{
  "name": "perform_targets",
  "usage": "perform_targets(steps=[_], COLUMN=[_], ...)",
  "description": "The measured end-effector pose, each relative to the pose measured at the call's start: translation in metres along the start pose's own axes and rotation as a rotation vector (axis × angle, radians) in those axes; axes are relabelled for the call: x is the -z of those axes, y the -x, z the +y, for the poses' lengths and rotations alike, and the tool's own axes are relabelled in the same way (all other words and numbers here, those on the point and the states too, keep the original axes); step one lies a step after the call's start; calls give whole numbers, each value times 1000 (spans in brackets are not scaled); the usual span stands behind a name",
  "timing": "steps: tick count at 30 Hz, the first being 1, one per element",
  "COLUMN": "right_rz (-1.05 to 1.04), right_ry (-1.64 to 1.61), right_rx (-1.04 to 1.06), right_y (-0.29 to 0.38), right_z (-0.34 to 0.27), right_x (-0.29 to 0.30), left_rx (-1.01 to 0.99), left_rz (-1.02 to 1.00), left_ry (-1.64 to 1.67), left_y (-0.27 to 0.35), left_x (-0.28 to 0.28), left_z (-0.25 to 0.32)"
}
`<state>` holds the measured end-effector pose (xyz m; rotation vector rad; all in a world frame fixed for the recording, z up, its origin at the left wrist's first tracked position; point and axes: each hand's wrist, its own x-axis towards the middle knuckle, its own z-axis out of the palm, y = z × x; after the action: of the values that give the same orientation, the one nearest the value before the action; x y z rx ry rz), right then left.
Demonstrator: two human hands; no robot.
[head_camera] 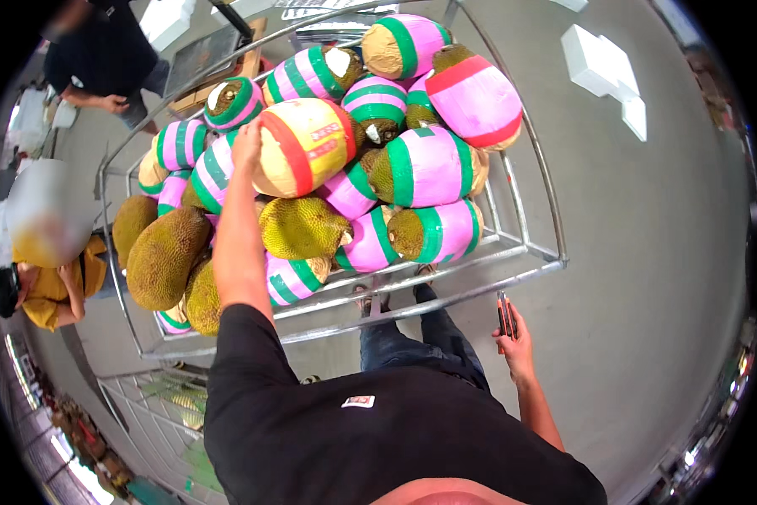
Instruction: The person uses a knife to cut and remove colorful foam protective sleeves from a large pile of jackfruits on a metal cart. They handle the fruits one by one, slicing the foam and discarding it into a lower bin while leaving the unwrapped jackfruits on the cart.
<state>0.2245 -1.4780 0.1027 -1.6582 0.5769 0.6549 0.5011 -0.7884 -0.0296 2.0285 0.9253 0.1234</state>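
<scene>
My left hand (247, 145) grips the left end of a jackfruit (312, 146) wrapped in yellow and tan paper with red tape bands. This jackfruit lies on top of a heaped pile in a metal-framed cart. In my right hand (517, 341), beside the cart's near right corner, is a plier-like hand tool (506, 319) with orange and black handles and its narrow metal tip pointing away from me. Just below the yellow-wrapped fruit sits a bare green jackfruit (306, 227). Right of it lies a jackfruit in pink paper and green tape (425, 167).
The cart's tubular rail (422, 307) runs in front of my legs. More bare jackfruits (169, 259) lie at its left. A person in black (104, 63) stands beyond the far left corner, another in yellow (53, 284) at left. White blocks (602, 66) stand on the floor at right.
</scene>
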Motion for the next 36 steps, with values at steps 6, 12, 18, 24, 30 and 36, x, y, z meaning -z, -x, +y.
perform_targets(steps=[6,12,18,24,30,36], right_rz=[-84,-395,-120,-87,38,44], right_ry=[80,-55,367,394,426,299], right_rx=[292,551,830,1041,1168,1171], right_y=[-119,-233,-263,-207,-160,-137], right_z=[-71,-231,-251,-201,-129,-109], right_x=[-41,-230,-363,-332,-276,-276], left_rx=[-611,-519,-584,-577,-427,-285], left_rz=[478,475,339,138,-68,-356], left_ry=[-304,-222,-118,0,236,502], left_y=[242,281,279,337,316,104], left_x=[-108,-105,-94,-78,-20,-9], left_z=[96,73,70,43,3,80])
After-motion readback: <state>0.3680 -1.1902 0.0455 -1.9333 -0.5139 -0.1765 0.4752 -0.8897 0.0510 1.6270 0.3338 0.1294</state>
